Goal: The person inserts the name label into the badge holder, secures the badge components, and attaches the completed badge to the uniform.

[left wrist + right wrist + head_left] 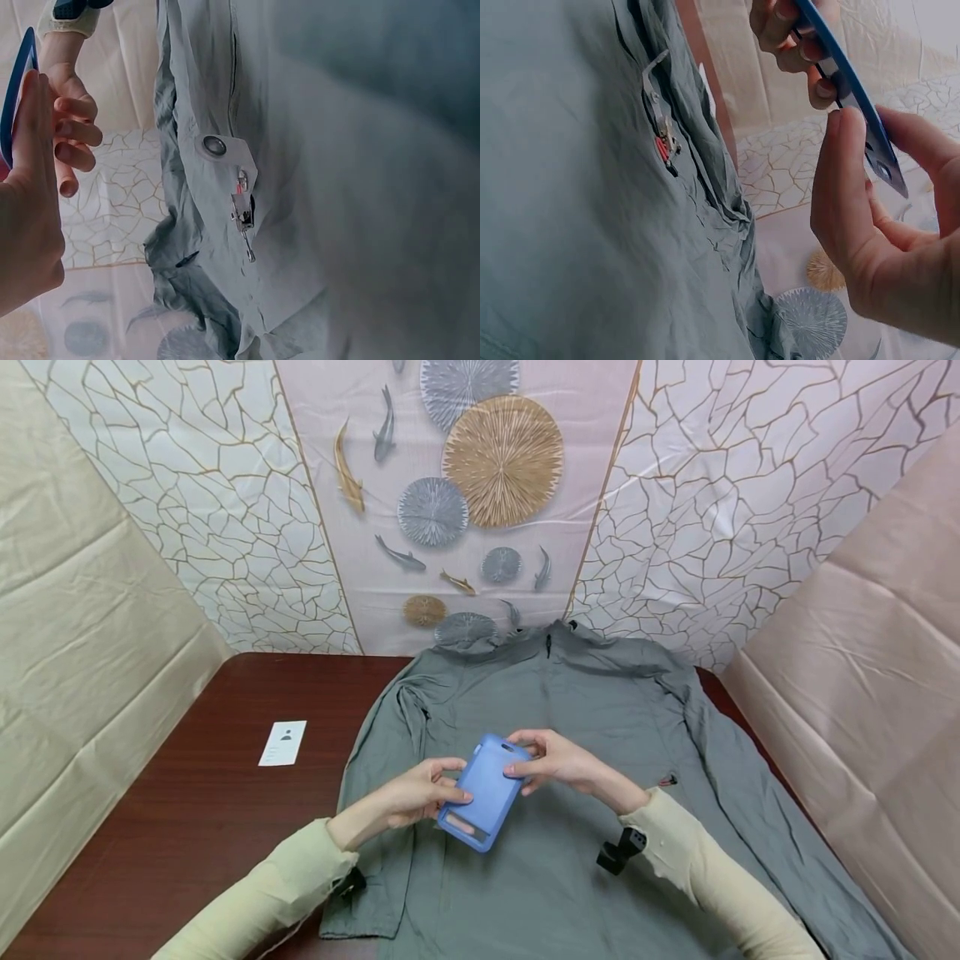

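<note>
In the head view a blue plastic card holder (491,781) is held tilted above a grey jacket, a slot at its upper end and a cut-out window at its lower end. My left hand (420,793) pinches its left edge, thumb on the front face and fingers behind. At the upper right edge my right hand (558,763) pinches it between thumb and fingers. The right wrist view shows the holder (847,82) edge-on, between the right thumb and fingers. A white card (282,743) with a printed person icon lies on the table, left of the jacket.
The grey jacket (600,877) is spread over the dark red-brown table (187,810). A small metal clip with a snap strap (241,210) lies on the jacket, right of the hands. Patterned cloth (645,527) hangs behind, and beige cloth (847,685) flanks both sides.
</note>
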The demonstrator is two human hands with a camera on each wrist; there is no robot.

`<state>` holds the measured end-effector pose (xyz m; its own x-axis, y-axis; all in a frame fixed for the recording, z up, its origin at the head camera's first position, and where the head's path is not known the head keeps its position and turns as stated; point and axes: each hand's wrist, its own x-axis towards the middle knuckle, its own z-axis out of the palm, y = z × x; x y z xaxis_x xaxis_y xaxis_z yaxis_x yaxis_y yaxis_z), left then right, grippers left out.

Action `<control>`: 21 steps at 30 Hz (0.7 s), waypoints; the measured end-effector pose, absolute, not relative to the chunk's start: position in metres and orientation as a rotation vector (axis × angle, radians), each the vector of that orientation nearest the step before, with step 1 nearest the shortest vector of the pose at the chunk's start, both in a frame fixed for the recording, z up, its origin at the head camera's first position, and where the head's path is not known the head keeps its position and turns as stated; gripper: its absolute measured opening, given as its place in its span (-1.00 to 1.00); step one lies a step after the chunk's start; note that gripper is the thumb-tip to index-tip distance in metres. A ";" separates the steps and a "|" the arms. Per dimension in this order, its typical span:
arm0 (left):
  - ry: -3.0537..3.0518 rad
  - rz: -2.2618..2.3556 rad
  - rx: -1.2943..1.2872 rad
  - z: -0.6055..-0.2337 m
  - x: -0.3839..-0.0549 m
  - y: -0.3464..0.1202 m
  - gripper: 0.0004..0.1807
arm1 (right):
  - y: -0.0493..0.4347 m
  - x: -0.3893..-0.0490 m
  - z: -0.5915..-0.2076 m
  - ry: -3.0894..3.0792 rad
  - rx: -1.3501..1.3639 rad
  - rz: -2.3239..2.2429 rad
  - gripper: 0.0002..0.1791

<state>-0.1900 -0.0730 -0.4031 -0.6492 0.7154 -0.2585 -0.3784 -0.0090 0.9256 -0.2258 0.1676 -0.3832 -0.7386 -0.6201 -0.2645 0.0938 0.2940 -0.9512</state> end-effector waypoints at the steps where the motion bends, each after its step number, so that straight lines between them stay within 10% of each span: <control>1: 1.485 1.767 0.360 -0.404 -0.190 -0.073 -0.49 | 0.167 -0.226 -0.384 1.958 -0.467 -1.490 -0.42; 21: 1.589 1.742 0.343 -0.405 -0.190 -0.074 -0.61 | 0.167 -0.229 -0.383 1.992 -0.422 -1.511 -0.58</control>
